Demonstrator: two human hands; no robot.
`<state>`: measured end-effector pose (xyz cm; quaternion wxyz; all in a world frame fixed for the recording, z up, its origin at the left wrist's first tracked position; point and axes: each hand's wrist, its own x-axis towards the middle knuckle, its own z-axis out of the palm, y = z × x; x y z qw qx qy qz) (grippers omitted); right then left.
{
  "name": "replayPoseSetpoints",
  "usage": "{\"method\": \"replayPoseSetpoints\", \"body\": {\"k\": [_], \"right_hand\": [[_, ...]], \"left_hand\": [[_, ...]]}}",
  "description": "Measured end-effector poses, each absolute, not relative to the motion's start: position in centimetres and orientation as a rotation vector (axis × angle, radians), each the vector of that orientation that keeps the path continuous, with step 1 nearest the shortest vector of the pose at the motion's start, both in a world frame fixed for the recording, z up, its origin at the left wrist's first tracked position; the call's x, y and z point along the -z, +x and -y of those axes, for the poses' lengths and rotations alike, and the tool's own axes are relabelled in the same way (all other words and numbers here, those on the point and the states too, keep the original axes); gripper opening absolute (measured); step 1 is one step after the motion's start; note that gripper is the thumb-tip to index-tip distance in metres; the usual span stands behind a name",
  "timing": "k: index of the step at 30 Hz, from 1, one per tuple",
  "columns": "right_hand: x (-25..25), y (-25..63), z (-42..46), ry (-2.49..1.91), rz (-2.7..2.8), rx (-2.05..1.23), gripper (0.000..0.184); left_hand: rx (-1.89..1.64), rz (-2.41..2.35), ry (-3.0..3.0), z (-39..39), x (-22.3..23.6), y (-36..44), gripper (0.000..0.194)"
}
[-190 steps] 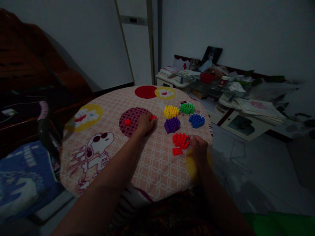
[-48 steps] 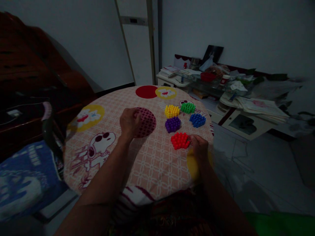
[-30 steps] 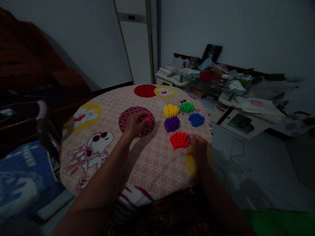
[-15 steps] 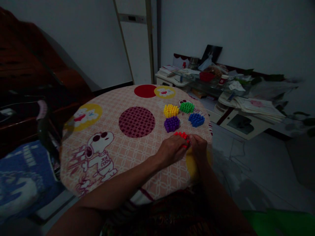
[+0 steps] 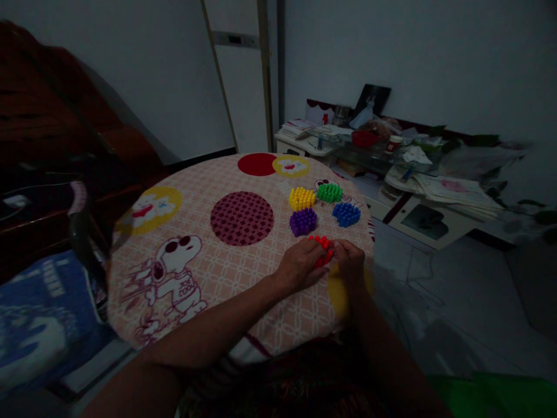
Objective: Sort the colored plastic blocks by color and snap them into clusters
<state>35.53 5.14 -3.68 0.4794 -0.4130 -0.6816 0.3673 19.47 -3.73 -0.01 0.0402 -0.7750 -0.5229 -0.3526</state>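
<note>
A cluster of red beads [image 5: 322,242] sits at the near right part of the table, between my two hands. My left hand [image 5: 299,264] is closed around its left side, with fingers lying over part of it. At the cluster's right edge, my right hand [image 5: 351,259] has its fingertips pinched together; a single bead between them cannot be made out. Just beyond lie similar knobbly clusters: purple [image 5: 303,222], yellow [image 5: 301,198], green [image 5: 329,193] and blue [image 5: 347,214]. The underside of the red cluster is hidden by my left hand.
A patterned cloth [image 5: 235,273] covers the round table. To the right, a low cabinet [image 5: 424,223] bears papers, a red bowl [image 5: 364,138], a cup and plastic bags. A wooden bench [image 5: 65,128] and a blue bag [image 5: 52,313] are on the left.
My left hand has shifted slightly, and more of the red cluster shows below its fingers. My right hand stays at the cluster's right edge. The view has tilted up slightly.
</note>
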Motion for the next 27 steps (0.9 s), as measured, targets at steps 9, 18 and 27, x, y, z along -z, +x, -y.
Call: {"method": "replayPoseSetpoints", "body": {"k": [9,18,27], "right_hand": [[4.1,35.3,-5.1,-1.028,1.581,-0.954,0.038],[4.1,35.3,-5.0,-0.961,1.628,-0.925,0.038],[3.6,35.3,-4.7,-0.952,1.66,-0.932,0.039]], "left_hand": [[1.188,1.698,-2.447,3.0,-0.8,15.8,0.079],[1.01,1.706,-2.489,2.6,1.9,16.5,0.098],[1.018,1.739,-2.464,2.8,2.2,17.0,0.091]]}}
